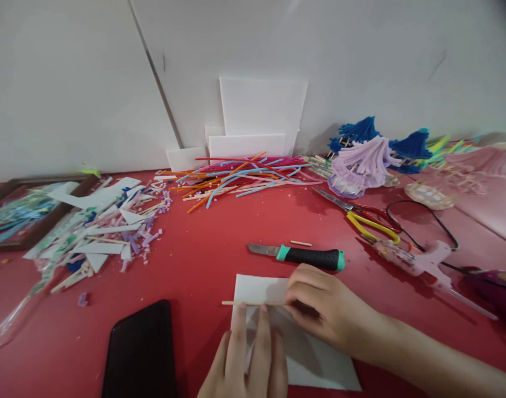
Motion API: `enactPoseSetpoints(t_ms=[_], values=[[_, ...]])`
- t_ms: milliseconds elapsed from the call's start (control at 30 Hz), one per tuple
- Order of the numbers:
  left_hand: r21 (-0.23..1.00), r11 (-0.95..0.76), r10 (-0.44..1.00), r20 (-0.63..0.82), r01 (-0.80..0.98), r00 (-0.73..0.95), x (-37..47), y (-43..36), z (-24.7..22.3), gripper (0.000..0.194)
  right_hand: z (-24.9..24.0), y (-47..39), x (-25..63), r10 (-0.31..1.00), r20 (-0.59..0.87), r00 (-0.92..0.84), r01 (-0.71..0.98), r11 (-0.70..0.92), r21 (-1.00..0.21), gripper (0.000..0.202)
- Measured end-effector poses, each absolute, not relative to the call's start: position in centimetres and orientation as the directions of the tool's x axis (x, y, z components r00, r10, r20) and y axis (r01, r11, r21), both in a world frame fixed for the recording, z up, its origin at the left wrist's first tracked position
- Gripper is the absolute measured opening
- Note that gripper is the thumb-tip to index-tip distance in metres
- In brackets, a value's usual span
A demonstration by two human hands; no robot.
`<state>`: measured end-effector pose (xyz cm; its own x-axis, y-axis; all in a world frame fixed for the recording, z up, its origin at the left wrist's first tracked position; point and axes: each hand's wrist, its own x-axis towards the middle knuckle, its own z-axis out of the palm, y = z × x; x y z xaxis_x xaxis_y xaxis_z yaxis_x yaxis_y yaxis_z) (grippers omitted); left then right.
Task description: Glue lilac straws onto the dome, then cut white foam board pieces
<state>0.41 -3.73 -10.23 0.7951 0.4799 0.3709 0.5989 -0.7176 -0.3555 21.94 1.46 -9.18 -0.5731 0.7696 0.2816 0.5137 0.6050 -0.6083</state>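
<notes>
A thin wooden stick [232, 303] lies crosswise over the upper part of a white board [319, 359] on the red table. My left hand [253, 354] has its fingers spread, and two fingertips press the stick against the board. At the stick's right end, my right hand [319, 304] pinches it between thumb and fingers. Just beyond the board is a utility knife [311, 257] with a black and green handle, its blade pointing left. A short stick piece [301, 243] lies behind the knife.
A black phone [141, 351] lies at the near left, with paper scraps [99, 249] and a brown frame [33, 232] beyond. Coloured strips [244, 177] lie at the back. On the right are scissors [336, 200], yellow-handled pliers [373, 225], a glue gun [422, 260] and tasselled pieces [367, 166].
</notes>
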Motion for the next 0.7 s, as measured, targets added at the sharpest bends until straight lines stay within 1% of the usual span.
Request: enactPoseSetpoints(t_ms=[100,233,433,600,700], values=[[-0.35,-0.723,0.492,0.346,0.596,0.799,0.49,-3.85,-10.12,0.031,-9.28,1.46,21.94,0.769,0.288,-0.57,0.514,0.608,-0.605,0.016],[-0.317,-0.719,0.504,0.375,0.619,0.778,0.49,-4.06,-10.41,0.03,-9.2,1.42,21.9,0.781,0.269,-0.564,0.529,0.592,-0.608,0.015],[-0.281,-0.713,0.542,0.36,0.643,0.759,0.63,-4.29,-10.48,0.032,-9.22,1.29,21.96,0.779,0.273,-0.564,0.518,0.592,-0.618,0.014],[-0.296,-0.724,0.541,0.317,0.623,0.779,0.55,-4.44,-10.45,0.037,-9.3,1.35,22.01,0.783,0.272,-0.559,0.516,0.585,-0.625,0.014],[-0.288,-0.721,0.538,0.341,0.63,0.771,0.54,-4.44,-10.46,0.035,-9.26,1.48,22.0,0.78,0.277,-0.561,0.517,0.591,-0.619,0.014]])
